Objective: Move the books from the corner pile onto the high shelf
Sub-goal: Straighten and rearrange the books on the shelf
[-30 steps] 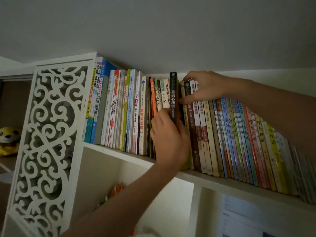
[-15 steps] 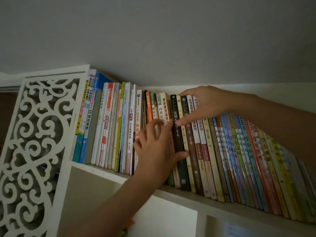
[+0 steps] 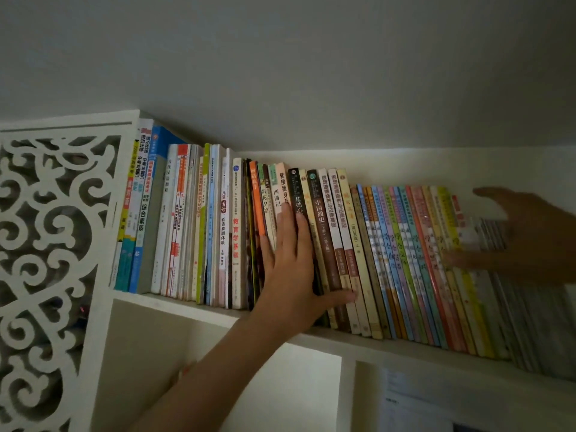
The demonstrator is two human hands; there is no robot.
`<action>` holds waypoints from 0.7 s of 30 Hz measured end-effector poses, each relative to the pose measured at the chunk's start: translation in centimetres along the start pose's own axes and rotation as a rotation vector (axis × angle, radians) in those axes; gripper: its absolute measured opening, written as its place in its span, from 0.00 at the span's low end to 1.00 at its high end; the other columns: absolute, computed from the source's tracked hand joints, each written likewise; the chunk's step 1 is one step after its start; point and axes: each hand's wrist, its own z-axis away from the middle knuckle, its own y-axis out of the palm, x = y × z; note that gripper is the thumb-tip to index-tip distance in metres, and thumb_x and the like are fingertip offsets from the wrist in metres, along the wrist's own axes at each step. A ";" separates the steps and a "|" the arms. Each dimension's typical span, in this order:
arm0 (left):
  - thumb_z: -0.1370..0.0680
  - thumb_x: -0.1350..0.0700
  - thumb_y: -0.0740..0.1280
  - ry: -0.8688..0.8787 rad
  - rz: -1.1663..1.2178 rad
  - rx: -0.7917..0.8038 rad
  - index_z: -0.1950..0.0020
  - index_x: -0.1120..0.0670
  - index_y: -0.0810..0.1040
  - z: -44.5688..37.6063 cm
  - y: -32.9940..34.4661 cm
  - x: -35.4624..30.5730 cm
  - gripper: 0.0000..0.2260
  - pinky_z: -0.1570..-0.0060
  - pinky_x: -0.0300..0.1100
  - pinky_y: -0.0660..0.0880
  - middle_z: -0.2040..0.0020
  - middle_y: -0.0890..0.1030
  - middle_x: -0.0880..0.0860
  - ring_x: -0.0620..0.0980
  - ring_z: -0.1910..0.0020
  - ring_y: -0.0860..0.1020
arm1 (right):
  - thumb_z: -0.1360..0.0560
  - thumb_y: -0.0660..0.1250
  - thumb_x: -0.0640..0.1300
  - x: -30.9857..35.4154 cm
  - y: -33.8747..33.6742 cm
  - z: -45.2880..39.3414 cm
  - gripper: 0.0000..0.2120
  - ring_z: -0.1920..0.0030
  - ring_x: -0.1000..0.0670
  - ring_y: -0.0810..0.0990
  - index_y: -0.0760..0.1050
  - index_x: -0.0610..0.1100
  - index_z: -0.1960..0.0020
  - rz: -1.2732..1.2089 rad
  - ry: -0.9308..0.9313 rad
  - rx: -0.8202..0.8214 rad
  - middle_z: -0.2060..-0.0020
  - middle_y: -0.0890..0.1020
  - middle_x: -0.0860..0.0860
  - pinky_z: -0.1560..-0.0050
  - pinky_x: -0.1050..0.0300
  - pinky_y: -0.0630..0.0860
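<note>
Black book [image 3: 298, 219] standing in the row on the high shelf [image 3: 405, 346]. Left hand [image 3: 293, 269] flat against spines, gripping nothing; right hand [image 3: 526, 235] blurred, spread, empty. Corner pile unseen; remainder unknowable.

books [image 3: 343, 244] packed tight — no gap | room above thin books [image 3: 405, 232]

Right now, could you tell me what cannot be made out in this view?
- Head view: the black book, its lower spine covered by the left hand.
- Right hand: motion-blurred and cut by the right edge; its grip is unclear.
- Books at far right: blurred and dark, titles unreadable.
- The corner pile: out of frame.
</note>
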 end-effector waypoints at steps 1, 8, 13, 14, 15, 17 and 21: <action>0.36 0.27 0.64 -0.003 -0.017 0.022 0.26 0.53 0.26 0.0 -0.1 0.0 0.59 0.27 0.58 0.33 0.26 0.24 0.50 0.47 0.27 0.26 | 0.60 0.62 0.85 0.0 0.9 0.3 0.70 0.27 0.41 0.62 0.50 0.57 0.23 0.017 -0.010 0.015 0.23 0.58 0.47 0.30 0.36 0.63; 0.35 0.32 0.70 0.014 -0.138 0.115 0.28 0.51 0.23 0.5 -1.2 1.3 0.61 0.27 0.57 0.31 0.30 0.20 0.47 0.45 0.30 0.22 | 0.53 0.62 0.82 8.8 2.6 -0.7 0.67 0.22 0.48 0.42 0.29 0.63 0.27 0.332 -0.388 -0.070 0.23 0.36 0.56 0.29 0.29 0.42; 0.35 0.32 0.70 0.000 -0.194 0.137 0.29 0.52 0.21 -0.2 -1.2 2.3 0.62 0.29 0.57 0.29 0.31 0.18 0.47 0.45 0.31 0.21 | 0.50 0.66 0.80 11.7 4.4 -2.0 0.67 0.22 0.48 0.44 0.29 0.62 0.26 0.393 -0.516 -0.079 0.22 0.38 0.54 0.28 0.35 0.46; 0.35 0.32 0.70 -0.009 -0.199 0.148 0.29 0.51 0.21 -0.4 -1.3 2.4 0.62 0.29 0.58 0.30 0.31 0.18 0.47 0.45 0.31 0.21 | 0.49 0.66 0.80 11.8 4.4 -2.1 0.66 0.22 0.48 0.45 0.29 0.61 0.26 0.392 -0.517 -0.085 0.22 0.39 0.54 0.28 0.36 0.47; 0.34 0.33 0.70 -0.018 -0.209 0.158 0.29 0.51 0.21 -0.5 -1.4 2.5 0.62 0.28 0.58 0.30 0.31 0.19 0.47 0.45 0.31 0.21 | 0.49 0.66 0.80 11.9 4.4 -2.1 0.66 0.23 0.48 0.45 0.29 0.61 0.26 0.400 -0.518 -0.083 0.22 0.39 0.54 0.29 0.36 0.47; 0.33 0.33 0.70 -0.026 -0.250 0.168 0.28 0.52 0.22 -0.2 -1.7 2.1 0.61 0.28 0.58 0.30 0.30 0.19 0.49 0.47 0.31 0.21 | 0.48 0.66 0.80 12.0 4.2 -2.0 0.67 0.22 0.47 0.43 0.27 0.60 0.26 0.422 -0.518 -0.063 0.23 0.36 0.53 0.29 0.33 0.45; 0.33 0.30 0.67 0.040 -0.307 0.181 0.27 0.53 0.24 1.4 -2.1 2.1 0.59 0.29 0.57 0.28 0.29 0.20 0.50 0.49 0.31 0.21 | 0.50 0.69 0.79 12.6 4.0 -2.0 0.72 0.24 0.48 0.32 0.24 0.55 0.26 0.475 -0.542 -0.025 0.26 0.26 0.51 0.30 0.26 0.38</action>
